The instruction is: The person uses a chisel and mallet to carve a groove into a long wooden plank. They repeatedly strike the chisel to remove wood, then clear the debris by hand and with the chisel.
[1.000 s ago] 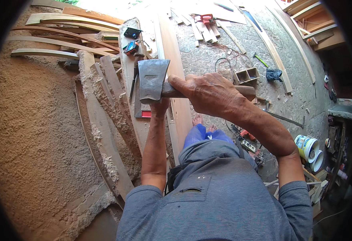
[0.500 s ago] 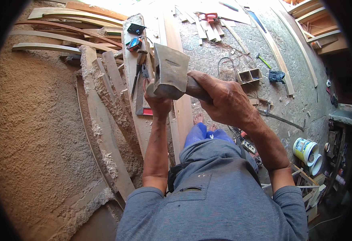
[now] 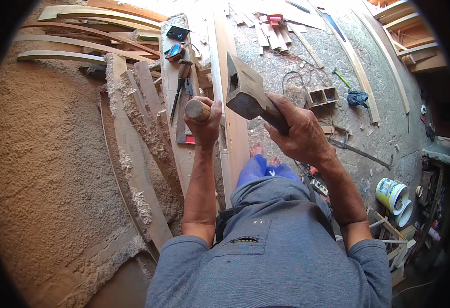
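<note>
My right hand (image 3: 302, 131) is closed on the wooden shaft of a hatchet (image 3: 248, 87), whose broad, worn steel head is tilted up at chest height. My left hand (image 3: 207, 128) grips a tool with a round wooden handle (image 3: 197, 110), its end facing up; most of the rest is hidden beneath the hand. The hatchet head is just right of that handle, with a small gap between them. Under both hands lie a long pale plank (image 3: 235, 138) and a narrower board (image 3: 168, 31) bearing a black tool (image 3: 179, 87), a blue-orange device (image 3: 174, 52) and a small black item (image 3: 178, 32).
Curved timber strips (image 3: 81, 43) and shaving-covered boards (image 3: 135, 169) lie over a sawdust pile (image 3: 45, 154) at left. On the concrete floor are a red power tool (image 3: 272, 20), hollow block (image 3: 322, 96), green-handled hammer (image 3: 342, 78), long strips (image 3: 361, 87), cables and white buckets (image 3: 392, 197).
The hatchet head has tilted and moved right, away from my left hand, uncovering the round handle end. My right forearm has lowered slightly, and my left hand has risen a little from half a second ago.
</note>
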`<state>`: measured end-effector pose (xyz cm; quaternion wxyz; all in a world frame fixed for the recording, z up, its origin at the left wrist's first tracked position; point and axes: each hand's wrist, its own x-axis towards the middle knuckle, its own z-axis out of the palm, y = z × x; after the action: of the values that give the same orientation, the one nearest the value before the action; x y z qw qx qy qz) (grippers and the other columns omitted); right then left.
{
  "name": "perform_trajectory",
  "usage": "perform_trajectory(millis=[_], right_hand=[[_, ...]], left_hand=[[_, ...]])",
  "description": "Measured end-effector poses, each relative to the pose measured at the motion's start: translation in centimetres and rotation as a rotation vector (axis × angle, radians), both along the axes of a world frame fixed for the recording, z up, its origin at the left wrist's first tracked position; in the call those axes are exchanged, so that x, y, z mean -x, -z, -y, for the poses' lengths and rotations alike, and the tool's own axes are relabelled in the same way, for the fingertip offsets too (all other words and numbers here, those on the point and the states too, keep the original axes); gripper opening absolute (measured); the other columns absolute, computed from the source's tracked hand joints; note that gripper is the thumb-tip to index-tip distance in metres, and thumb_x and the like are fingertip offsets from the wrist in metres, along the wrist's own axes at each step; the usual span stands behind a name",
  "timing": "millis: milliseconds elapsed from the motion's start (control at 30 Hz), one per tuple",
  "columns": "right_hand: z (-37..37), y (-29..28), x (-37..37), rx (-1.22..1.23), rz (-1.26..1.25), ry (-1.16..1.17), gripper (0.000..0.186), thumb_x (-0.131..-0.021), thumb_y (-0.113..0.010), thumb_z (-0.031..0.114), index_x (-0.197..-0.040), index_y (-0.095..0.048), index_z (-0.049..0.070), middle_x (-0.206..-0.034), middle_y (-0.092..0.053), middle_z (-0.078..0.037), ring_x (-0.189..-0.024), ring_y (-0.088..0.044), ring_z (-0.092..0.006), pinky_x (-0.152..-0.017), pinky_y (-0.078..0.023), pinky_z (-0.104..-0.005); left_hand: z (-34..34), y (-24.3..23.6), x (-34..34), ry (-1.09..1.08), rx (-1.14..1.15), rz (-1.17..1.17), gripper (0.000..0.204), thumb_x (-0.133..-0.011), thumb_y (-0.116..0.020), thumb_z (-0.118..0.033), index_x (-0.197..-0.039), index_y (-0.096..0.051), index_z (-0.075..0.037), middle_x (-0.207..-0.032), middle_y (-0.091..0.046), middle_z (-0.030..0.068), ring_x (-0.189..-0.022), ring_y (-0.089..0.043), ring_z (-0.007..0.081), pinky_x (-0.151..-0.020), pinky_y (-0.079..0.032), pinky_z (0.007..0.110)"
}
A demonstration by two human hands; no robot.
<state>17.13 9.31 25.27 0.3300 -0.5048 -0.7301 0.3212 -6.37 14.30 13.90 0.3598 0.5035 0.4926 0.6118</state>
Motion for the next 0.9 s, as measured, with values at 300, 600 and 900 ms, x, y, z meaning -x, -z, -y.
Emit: perform_trajectory(millis=[300,600,900], right_hand=[[-0.6,0.3,0.5,-0.089,0.093,-0.104,0.057,-0.085,-0.069,0.004,-0.139,-0.05,0.006,-0.095,-0.07,-0.021,-0.084,-0.072,-0.0417,-0.071,-0.058,-0.0502],[-2.1,-4.6,2.7,-0.253,0.295,-0.245,0.058,-0.086,-0.073,0.006,-0.141,-0.052,0.012,-0.096,-0.072,-0.017,-0.077,-0.074,-0.034,-0.063,-0.062,-0.043],[-2.2,-3.7,3.4,-0.22,0.469,-0.317,0.048,-0.093,-0.067,0.009,-0.138,-0.051,0.012,-0.081,-0.066,-0.012,-0.067,-0.072,-0.0279,-0.054,-0.056,-0.0401]], left_hand=[[0.8,1.2,0.6,0.017,-0.097,-0.077,0.016,-0.078,-0.079,-0.001,-0.085,-0.065,-0.002,-0.08,-0.064,0.0031,-0.076,-0.062,0.0153,-0.094,-0.05,0.04],[1.5,6.1,1.7,0.024,-0.157,-0.383,0.039,-0.09,-0.075,-0.016,-0.125,-0.062,-0.006,-0.122,-0.065,0.0108,-0.114,-0.062,0.0299,-0.101,-0.048,0.046],[1.9,6.1,1.2,0.095,-0.098,-0.315,0.02,-0.095,-0.07,-0.013,-0.111,-0.061,-0.006,-0.107,-0.063,0.006,-0.102,-0.061,0.0194,-0.093,-0.051,0.038]])
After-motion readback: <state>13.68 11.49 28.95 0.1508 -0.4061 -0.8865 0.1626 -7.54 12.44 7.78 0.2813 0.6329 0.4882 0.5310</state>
